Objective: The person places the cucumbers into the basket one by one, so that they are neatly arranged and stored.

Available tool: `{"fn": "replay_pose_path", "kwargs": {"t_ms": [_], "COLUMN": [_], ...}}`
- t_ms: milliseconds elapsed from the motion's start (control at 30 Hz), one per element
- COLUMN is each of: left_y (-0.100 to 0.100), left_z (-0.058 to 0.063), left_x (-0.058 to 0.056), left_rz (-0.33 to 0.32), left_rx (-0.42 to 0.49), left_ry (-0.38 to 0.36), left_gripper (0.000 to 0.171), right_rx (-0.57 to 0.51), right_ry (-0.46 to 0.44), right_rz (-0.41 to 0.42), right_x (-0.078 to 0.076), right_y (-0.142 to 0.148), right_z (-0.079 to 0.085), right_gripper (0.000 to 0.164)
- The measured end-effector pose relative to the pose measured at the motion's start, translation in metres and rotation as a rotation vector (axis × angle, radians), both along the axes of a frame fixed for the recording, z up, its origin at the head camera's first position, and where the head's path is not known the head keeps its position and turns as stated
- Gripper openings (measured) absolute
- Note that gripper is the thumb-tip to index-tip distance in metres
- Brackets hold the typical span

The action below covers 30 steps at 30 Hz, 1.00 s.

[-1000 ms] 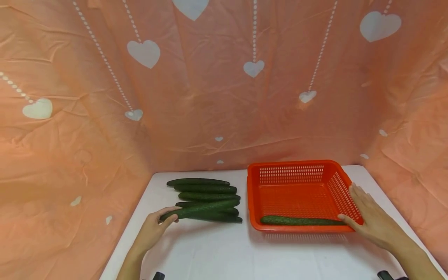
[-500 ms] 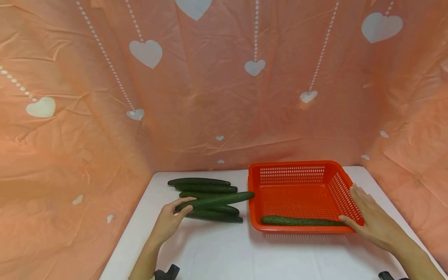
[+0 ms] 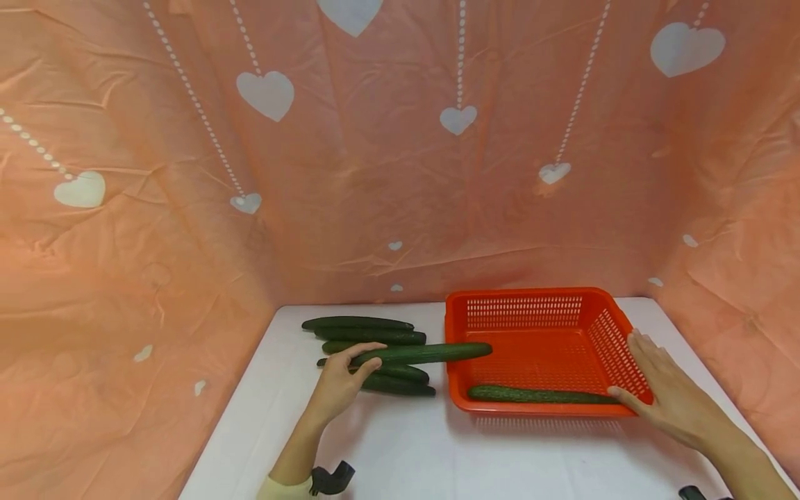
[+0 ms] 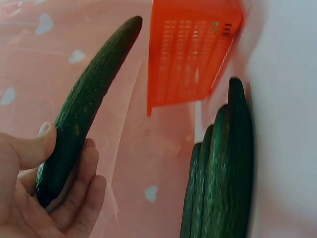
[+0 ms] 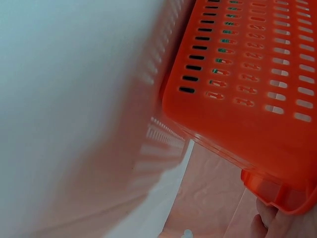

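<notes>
My left hand [image 3: 340, 389] pinches one end of a long green cucumber [image 3: 431, 353] between thumb and fingers. The cucumber lies nearly level in the air, its free end over the left rim of an orange-red plastic basket [image 3: 550, 410]. In the left wrist view the thumb [image 4: 42, 146] presses one side of the cucumber's end and the fingers lie behind it. My right hand [image 3: 671, 399] rests on the basket's right rim with straight fingers, thumb spread toward the near corner. One bumpy cucumber [image 3: 537, 396] lies inside along the basket's near wall.
Several more cucumbers [image 3: 371, 337] lie side by side left of the basket, partly behind the held one. White cloth [image 3: 500, 458] covers the table. A peach curtain [image 3: 350, 208] with white hearts closes off the back and sides.
My left hand has lifted the cucumber off the pile and carried it rightward, its far end now over the basket. The right hand has stayed on the rim.
</notes>
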State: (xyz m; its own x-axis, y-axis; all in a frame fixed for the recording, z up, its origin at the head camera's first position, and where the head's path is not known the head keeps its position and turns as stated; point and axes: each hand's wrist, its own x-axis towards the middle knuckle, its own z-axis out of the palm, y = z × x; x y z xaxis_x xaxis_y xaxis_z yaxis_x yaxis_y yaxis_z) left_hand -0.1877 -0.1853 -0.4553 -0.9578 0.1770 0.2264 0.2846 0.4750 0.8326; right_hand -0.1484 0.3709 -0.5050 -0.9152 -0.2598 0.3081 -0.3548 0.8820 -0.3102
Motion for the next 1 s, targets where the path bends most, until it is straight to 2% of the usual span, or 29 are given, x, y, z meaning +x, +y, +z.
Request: {"fn": "replay_pose_path", "kwargs": {"t_ms": [167,467,667,900,1000], "left_y": [0.019,0.053,0.072,0.099,0.110], "left_z": [0.001,0.001,-0.001,-0.002,-0.001], "left_x": [-0.004,-0.016,-0.022,-0.027,-0.028], "left_rz": [-0.006,-0.074,-0.113,-0.139,-0.166], "left_rx": [-0.022,-0.056,-0.049,-0.085,-0.089], "left_ry": [0.010,0.069,0.060,0.054,0.031], "left_gripper": [0.028,0.030,0.030,0.031,0.031], "right_rx": [-0.004,0.004,0.001,0.009,0.014], "right_ry": [-0.004,0.012,0.012,0.033,0.018], "right_rz": [-0.001,0.000,0.009,0.018,0.013], "right_x": [0.000,0.000,0.000,-0.001,0.000], "right_y": [0.000,-0.001,0.000,0.002,0.002], "right_z": [0.000,0.001,0.001,0.001,0.002], "right_gripper": [0.106,0.107,0.107,0.106,0.106]}}
